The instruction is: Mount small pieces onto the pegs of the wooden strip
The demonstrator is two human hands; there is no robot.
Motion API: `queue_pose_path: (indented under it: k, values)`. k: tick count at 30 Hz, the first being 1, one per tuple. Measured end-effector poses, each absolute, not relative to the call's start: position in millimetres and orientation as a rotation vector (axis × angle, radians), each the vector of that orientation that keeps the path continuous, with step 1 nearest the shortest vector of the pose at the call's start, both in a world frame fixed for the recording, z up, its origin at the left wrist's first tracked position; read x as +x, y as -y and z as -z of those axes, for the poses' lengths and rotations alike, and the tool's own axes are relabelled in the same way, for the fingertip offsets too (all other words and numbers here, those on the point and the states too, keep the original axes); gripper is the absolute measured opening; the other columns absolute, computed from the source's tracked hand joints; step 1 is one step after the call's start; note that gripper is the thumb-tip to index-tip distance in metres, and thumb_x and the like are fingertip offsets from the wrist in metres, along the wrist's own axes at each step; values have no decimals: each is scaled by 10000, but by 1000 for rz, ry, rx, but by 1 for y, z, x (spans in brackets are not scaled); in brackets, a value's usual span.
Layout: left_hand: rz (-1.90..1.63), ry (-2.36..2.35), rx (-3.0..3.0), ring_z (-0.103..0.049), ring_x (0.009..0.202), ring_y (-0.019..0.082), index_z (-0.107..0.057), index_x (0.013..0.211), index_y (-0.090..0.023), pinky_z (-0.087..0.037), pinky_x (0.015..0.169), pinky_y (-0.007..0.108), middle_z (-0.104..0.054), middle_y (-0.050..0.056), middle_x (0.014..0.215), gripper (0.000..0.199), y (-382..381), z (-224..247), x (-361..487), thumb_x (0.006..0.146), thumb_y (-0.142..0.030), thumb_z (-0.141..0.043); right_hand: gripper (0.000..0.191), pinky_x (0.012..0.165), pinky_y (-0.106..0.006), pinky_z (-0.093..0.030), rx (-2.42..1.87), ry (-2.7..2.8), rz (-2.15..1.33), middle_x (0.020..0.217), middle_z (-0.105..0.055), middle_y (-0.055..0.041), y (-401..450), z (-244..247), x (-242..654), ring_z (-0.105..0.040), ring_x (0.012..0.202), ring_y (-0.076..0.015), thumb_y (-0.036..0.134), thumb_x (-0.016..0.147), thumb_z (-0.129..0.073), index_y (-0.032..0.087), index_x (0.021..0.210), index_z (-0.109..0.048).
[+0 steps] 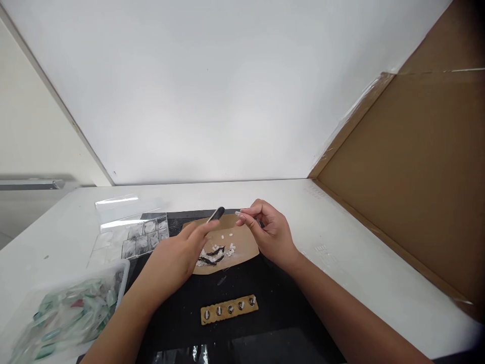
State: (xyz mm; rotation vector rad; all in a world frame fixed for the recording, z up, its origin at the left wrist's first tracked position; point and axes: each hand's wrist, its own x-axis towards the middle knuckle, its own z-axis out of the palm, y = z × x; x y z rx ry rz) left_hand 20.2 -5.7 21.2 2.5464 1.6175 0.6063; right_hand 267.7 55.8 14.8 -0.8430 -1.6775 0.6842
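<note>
My left hand (178, 255) is closed on a slim, flat piece with a rounded black end (219, 213) and a pale edge. To its right, my right hand (271, 230) pinches a small translucent white piece (237, 213) between thumb and fingertips. The two held things are close together but apart. Below them lies a brown paper sheet (242, 247) bearing many small white pieces (231, 248) and a few black curved strips (214, 252). Nearer me, a yellow-brown strip (224, 316) carries several round dark settings, each with a small pale piece in it.
At the left stand a clear compartment case (146, 238) with small bags and a translucent bin (123, 283) of plastic-wrapped items. A black mat (280, 313) covers part of the white table (341, 253). A cardboard panel (409, 177) borders the right, a white wall (212, 101) the back.
</note>
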Motion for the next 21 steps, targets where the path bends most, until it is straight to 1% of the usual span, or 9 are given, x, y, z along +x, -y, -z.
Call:
queue_pose_path:
  k: [2, 3, 5, 8, 10, 13, 15, 18, 21]
  values:
    - [-547, -1811, 2522, -776, 817, 257, -311, 1625, -267, -525, 631, 295, -740, 135, 1269, 537, 2, -19, 20, 1107, -359, -416, 176, 721, -336, -565, -837, 1712, -654, 854, -686, -12, -55, -15, 268, -766, 805, -193, 395, 1010, -698, 230, 961, -665]
    - [-507, -1892, 2521, -781, 809, 274, -294, 1629, -233, -515, 612, 296, -760, 145, 1225, 559, 1, -18, 20, 1103, -369, -428, 169, 726, -336, -566, -834, 1728, -640, 854, -686, -12, -55, -15, 267, -765, 807, -190, 389, 1010, -699, 230, 964, -665]
    - [-431, -1974, 2556, -784, 817, 284, -357, 1591, -208, -501, 596, 297, -772, 146, 1185, 516, -3, -15, 20, 1104, -362, -434, 156, 738, -335, -565, -827, 1756, -619, 857, -684, -10, -55, -14, 267, -759, 807, -183, 376, 1013, -700, 231, 967, -665]
    - [-403, -1963, 2680, -770, 855, 270, -478, 1512, -222, -501, 603, 311, -745, 135, 1227, 416, -8, -10, 19, 1105, -299, -437, 140, 751, -338, -564, -825, 1792, -602, 851, -685, -8, -55, -13, 266, -750, 809, -179, 366, 1020, -694, 236, 976, -667]
    - [-425, -1905, 2778, -743, 846, 265, -515, 1491, -213, -514, 632, 336, -738, 125, 1168, 401, -10, -8, 17, 1096, -240, -449, 141, 751, -343, -564, -826, 1817, -594, 849, -691, -11, -55, -13, 266, -742, 810, -181, 368, 1022, -691, 238, 971, -669]
    - [-634, -1784, 2871, -708, 956, 284, -612, 1388, -180, -549, 802, 409, -721, 126, 1139, 329, -11, -9, 16, 1078, -221, -511, 152, 747, -345, -558, -829, 1854, -572, 853, -701, -19, -53, -14, 265, -726, 810, -185, 370, 1023, -690, 238, 949, -678]
    - [-854, -1693, 2835, -689, 1021, 284, -681, 1264, -174, -535, 892, 436, -719, 122, 1160, 244, -10, -12, 19, 1069, -249, -555, 153, 739, -340, -547, -830, 1881, -546, 864, -705, -25, -52, -15, 264, -714, 813, -186, 367, 1023, -691, 235, 944, -687]
    - [-1155, -1527, 2608, -686, 938, 226, -739, 1080, -188, -530, 840, 367, -746, 79, 1031, 184, -4, -17, 26, 1068, -267, -573, 140, 721, -325, -520, -823, 1943, -471, 859, -700, -29, -48, -16, 262, -683, 804, -182, 348, 1024, -690, 229, 950, -697]
    - [-1335, -1449, 2231, -707, 854, 179, -777, 1013, -216, -547, 779, 301, -767, 34, 907, 197, 3, -21, 36, 1058, -289, -599, 133, 705, -311, -483, -790, 2003, -374, 832, -683, -16, -44, -16, 259, -640, 768, -169, 332, 1019, -702, 221, 948, -686]
